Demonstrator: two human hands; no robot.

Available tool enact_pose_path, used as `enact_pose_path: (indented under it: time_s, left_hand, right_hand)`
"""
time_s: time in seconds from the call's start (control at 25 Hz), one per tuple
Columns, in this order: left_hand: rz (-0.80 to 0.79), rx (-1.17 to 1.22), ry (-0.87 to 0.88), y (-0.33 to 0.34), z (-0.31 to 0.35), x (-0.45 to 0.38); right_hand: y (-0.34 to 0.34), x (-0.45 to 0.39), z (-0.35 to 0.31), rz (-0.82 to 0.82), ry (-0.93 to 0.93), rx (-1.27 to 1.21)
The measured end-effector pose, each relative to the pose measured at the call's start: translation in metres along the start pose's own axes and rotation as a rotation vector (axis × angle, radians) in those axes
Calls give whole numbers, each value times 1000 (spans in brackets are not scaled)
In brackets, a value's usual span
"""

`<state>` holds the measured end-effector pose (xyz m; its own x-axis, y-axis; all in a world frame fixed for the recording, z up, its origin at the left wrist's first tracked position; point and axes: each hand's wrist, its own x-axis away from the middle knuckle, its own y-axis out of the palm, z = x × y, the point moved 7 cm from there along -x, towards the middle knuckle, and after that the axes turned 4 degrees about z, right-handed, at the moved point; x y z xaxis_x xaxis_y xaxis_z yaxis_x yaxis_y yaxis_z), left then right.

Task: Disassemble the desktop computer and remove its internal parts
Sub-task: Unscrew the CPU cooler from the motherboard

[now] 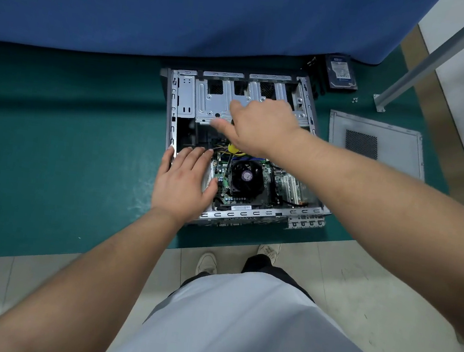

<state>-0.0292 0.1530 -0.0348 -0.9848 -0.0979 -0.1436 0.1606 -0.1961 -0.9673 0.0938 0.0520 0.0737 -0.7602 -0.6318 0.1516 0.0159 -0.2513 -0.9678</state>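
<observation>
The opened desktop computer case lies on its side on a green mat, motherboard up, with the black CPU fan near the middle. The left hand rests flat, fingers straight, on the case's near-left part, holding nothing. The right hand reaches over the silver drive cage, blurred, so whether it grips anything cannot be told; a hard drive and the side panel lie to the right of the case.
</observation>
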Motion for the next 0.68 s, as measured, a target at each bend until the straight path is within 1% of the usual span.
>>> enact_pose_path:
  time_s: [0.04, 0.08, 0.12, 0.2, 0.24, 0.28, 0.32, 0.36, 0.4, 0.44, 0.48, 0.52, 0.56, 0.6, 0.68]
  left_hand:
    - [2, 2, 0, 0, 0, 0]
    - [4, 3, -1, 0, 0, 0]
    - [5, 4, -2, 0, 1, 0]
    - [4, 4, -1, 0, 1, 1]
    - [4, 4, -1, 0, 1, 1]
    - [3, 4, -1, 0, 0, 1]
    - [1, 4, 0, 0, 0, 1]
    - [0, 4, 0, 0, 1, 1]
    - [1, 0, 0, -1, 1, 1]
    - [0, -4, 0, -1, 1, 1]
    - [-2, -3, 0, -1, 1, 1]
    - [-4, -1, 0, -1, 1, 0]
    - [-5, -3, 0, -1, 1, 0]
    - [-8, -6, 0, -1, 0, 0]
    - [-11, -8, 2, -1, -1, 0]
  right_hand:
    - [-2, 0, -3, 70, 22, 71]
    - [-2, -1, -6, 96, 16, 96]
    - [1, -3, -9, 76, -36, 76]
    - [6, -4, -17, -39, -255, -58]
    - [6, -2, -18, -119, -339, -114]
    - [5, 0, -16, -183, -375, -146]
    - [4, -1, -13, -199, -357, -166]
    - [3, -3, -7, -156, -284, -174]
    - [3, -4, -1, -73, -167, -144]
    - [1, -2, 2, 20, -58, -63]
    - [-2, -1, 1, 85, 12, 21]
    - [-2, -1, -2, 122, 38, 60]
    - [-1, -3, -6, 129, 16, 58]
    - [1, -5, -10, 101, -63, 32]
    - [3, -2, -16, -41, -294, -92]
